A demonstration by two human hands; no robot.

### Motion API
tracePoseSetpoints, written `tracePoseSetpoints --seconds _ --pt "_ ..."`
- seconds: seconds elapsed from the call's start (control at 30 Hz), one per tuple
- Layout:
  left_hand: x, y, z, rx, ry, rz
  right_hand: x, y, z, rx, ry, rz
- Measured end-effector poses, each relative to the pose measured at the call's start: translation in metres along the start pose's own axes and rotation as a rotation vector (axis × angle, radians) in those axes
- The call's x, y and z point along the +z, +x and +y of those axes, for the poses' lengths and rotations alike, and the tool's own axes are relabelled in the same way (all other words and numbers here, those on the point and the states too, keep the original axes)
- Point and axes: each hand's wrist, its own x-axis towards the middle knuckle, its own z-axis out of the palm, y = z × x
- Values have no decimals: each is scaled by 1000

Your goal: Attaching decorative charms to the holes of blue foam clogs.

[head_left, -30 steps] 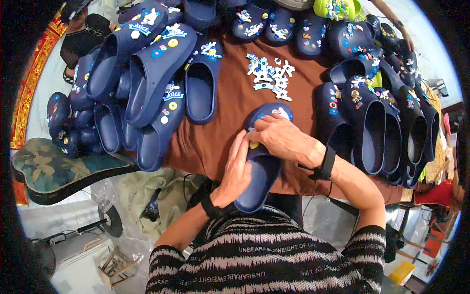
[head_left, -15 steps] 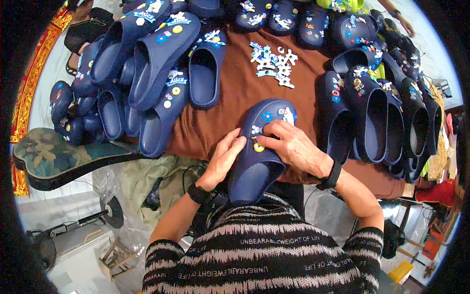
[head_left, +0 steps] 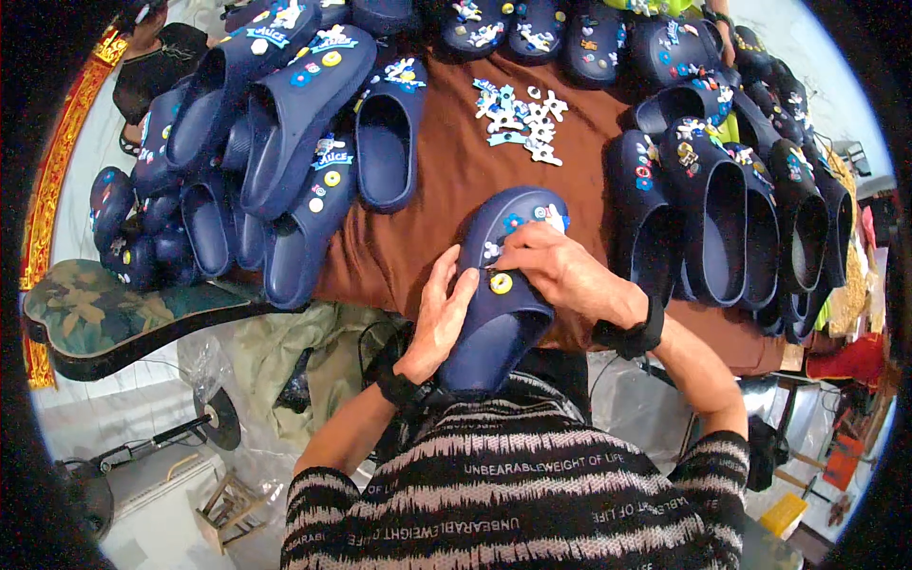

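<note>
A navy slipper (head_left: 499,344) lies in front of me, its toe away from me and its heel end against my striped top. My left hand (head_left: 441,318) grips its left side, thumb along the upper. Over the upper, my right hand (head_left: 562,274) has thumb and forefinger pinched together near its left edge; whatever they hold is too small or hidden to name. Just below those fingertips sits a round yellow charm (head_left: 501,283). A blue flower charm (head_left: 514,222) and a white figure charm (head_left: 492,250) are on the toe, partly beside my knuckles.
Loose white and blue charms (head_left: 521,122) lie in a pile on the brown cloth (head_left: 446,237). Decorated navy slippers crowd the left (head_left: 306,233), the far edge and the right (head_left: 714,223). A camouflage-patterned cushion (head_left: 123,309) juts out at left. Another person's hand (head_left: 727,43) reaches in at far right.
My right fingers have shifted slightly up off the yellow charm, which now shows whole. My left hand keeps its hold. The other person's hand at far right has moved left, among the slippers.
</note>
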Motion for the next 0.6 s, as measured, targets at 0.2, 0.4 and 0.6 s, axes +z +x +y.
tracePoseSetpoints --seconds 0.2,0.4,0.6 --pt "-3 -5 9 -39 25 -38 2 -2 1 113 275 123" --pt "-4 -5 5 4 70 -5 -6 8 -13 94 -116 -124" --pt "-4 -3 -1 22 -10 -12 -6 15 -23 36 -244 -143"
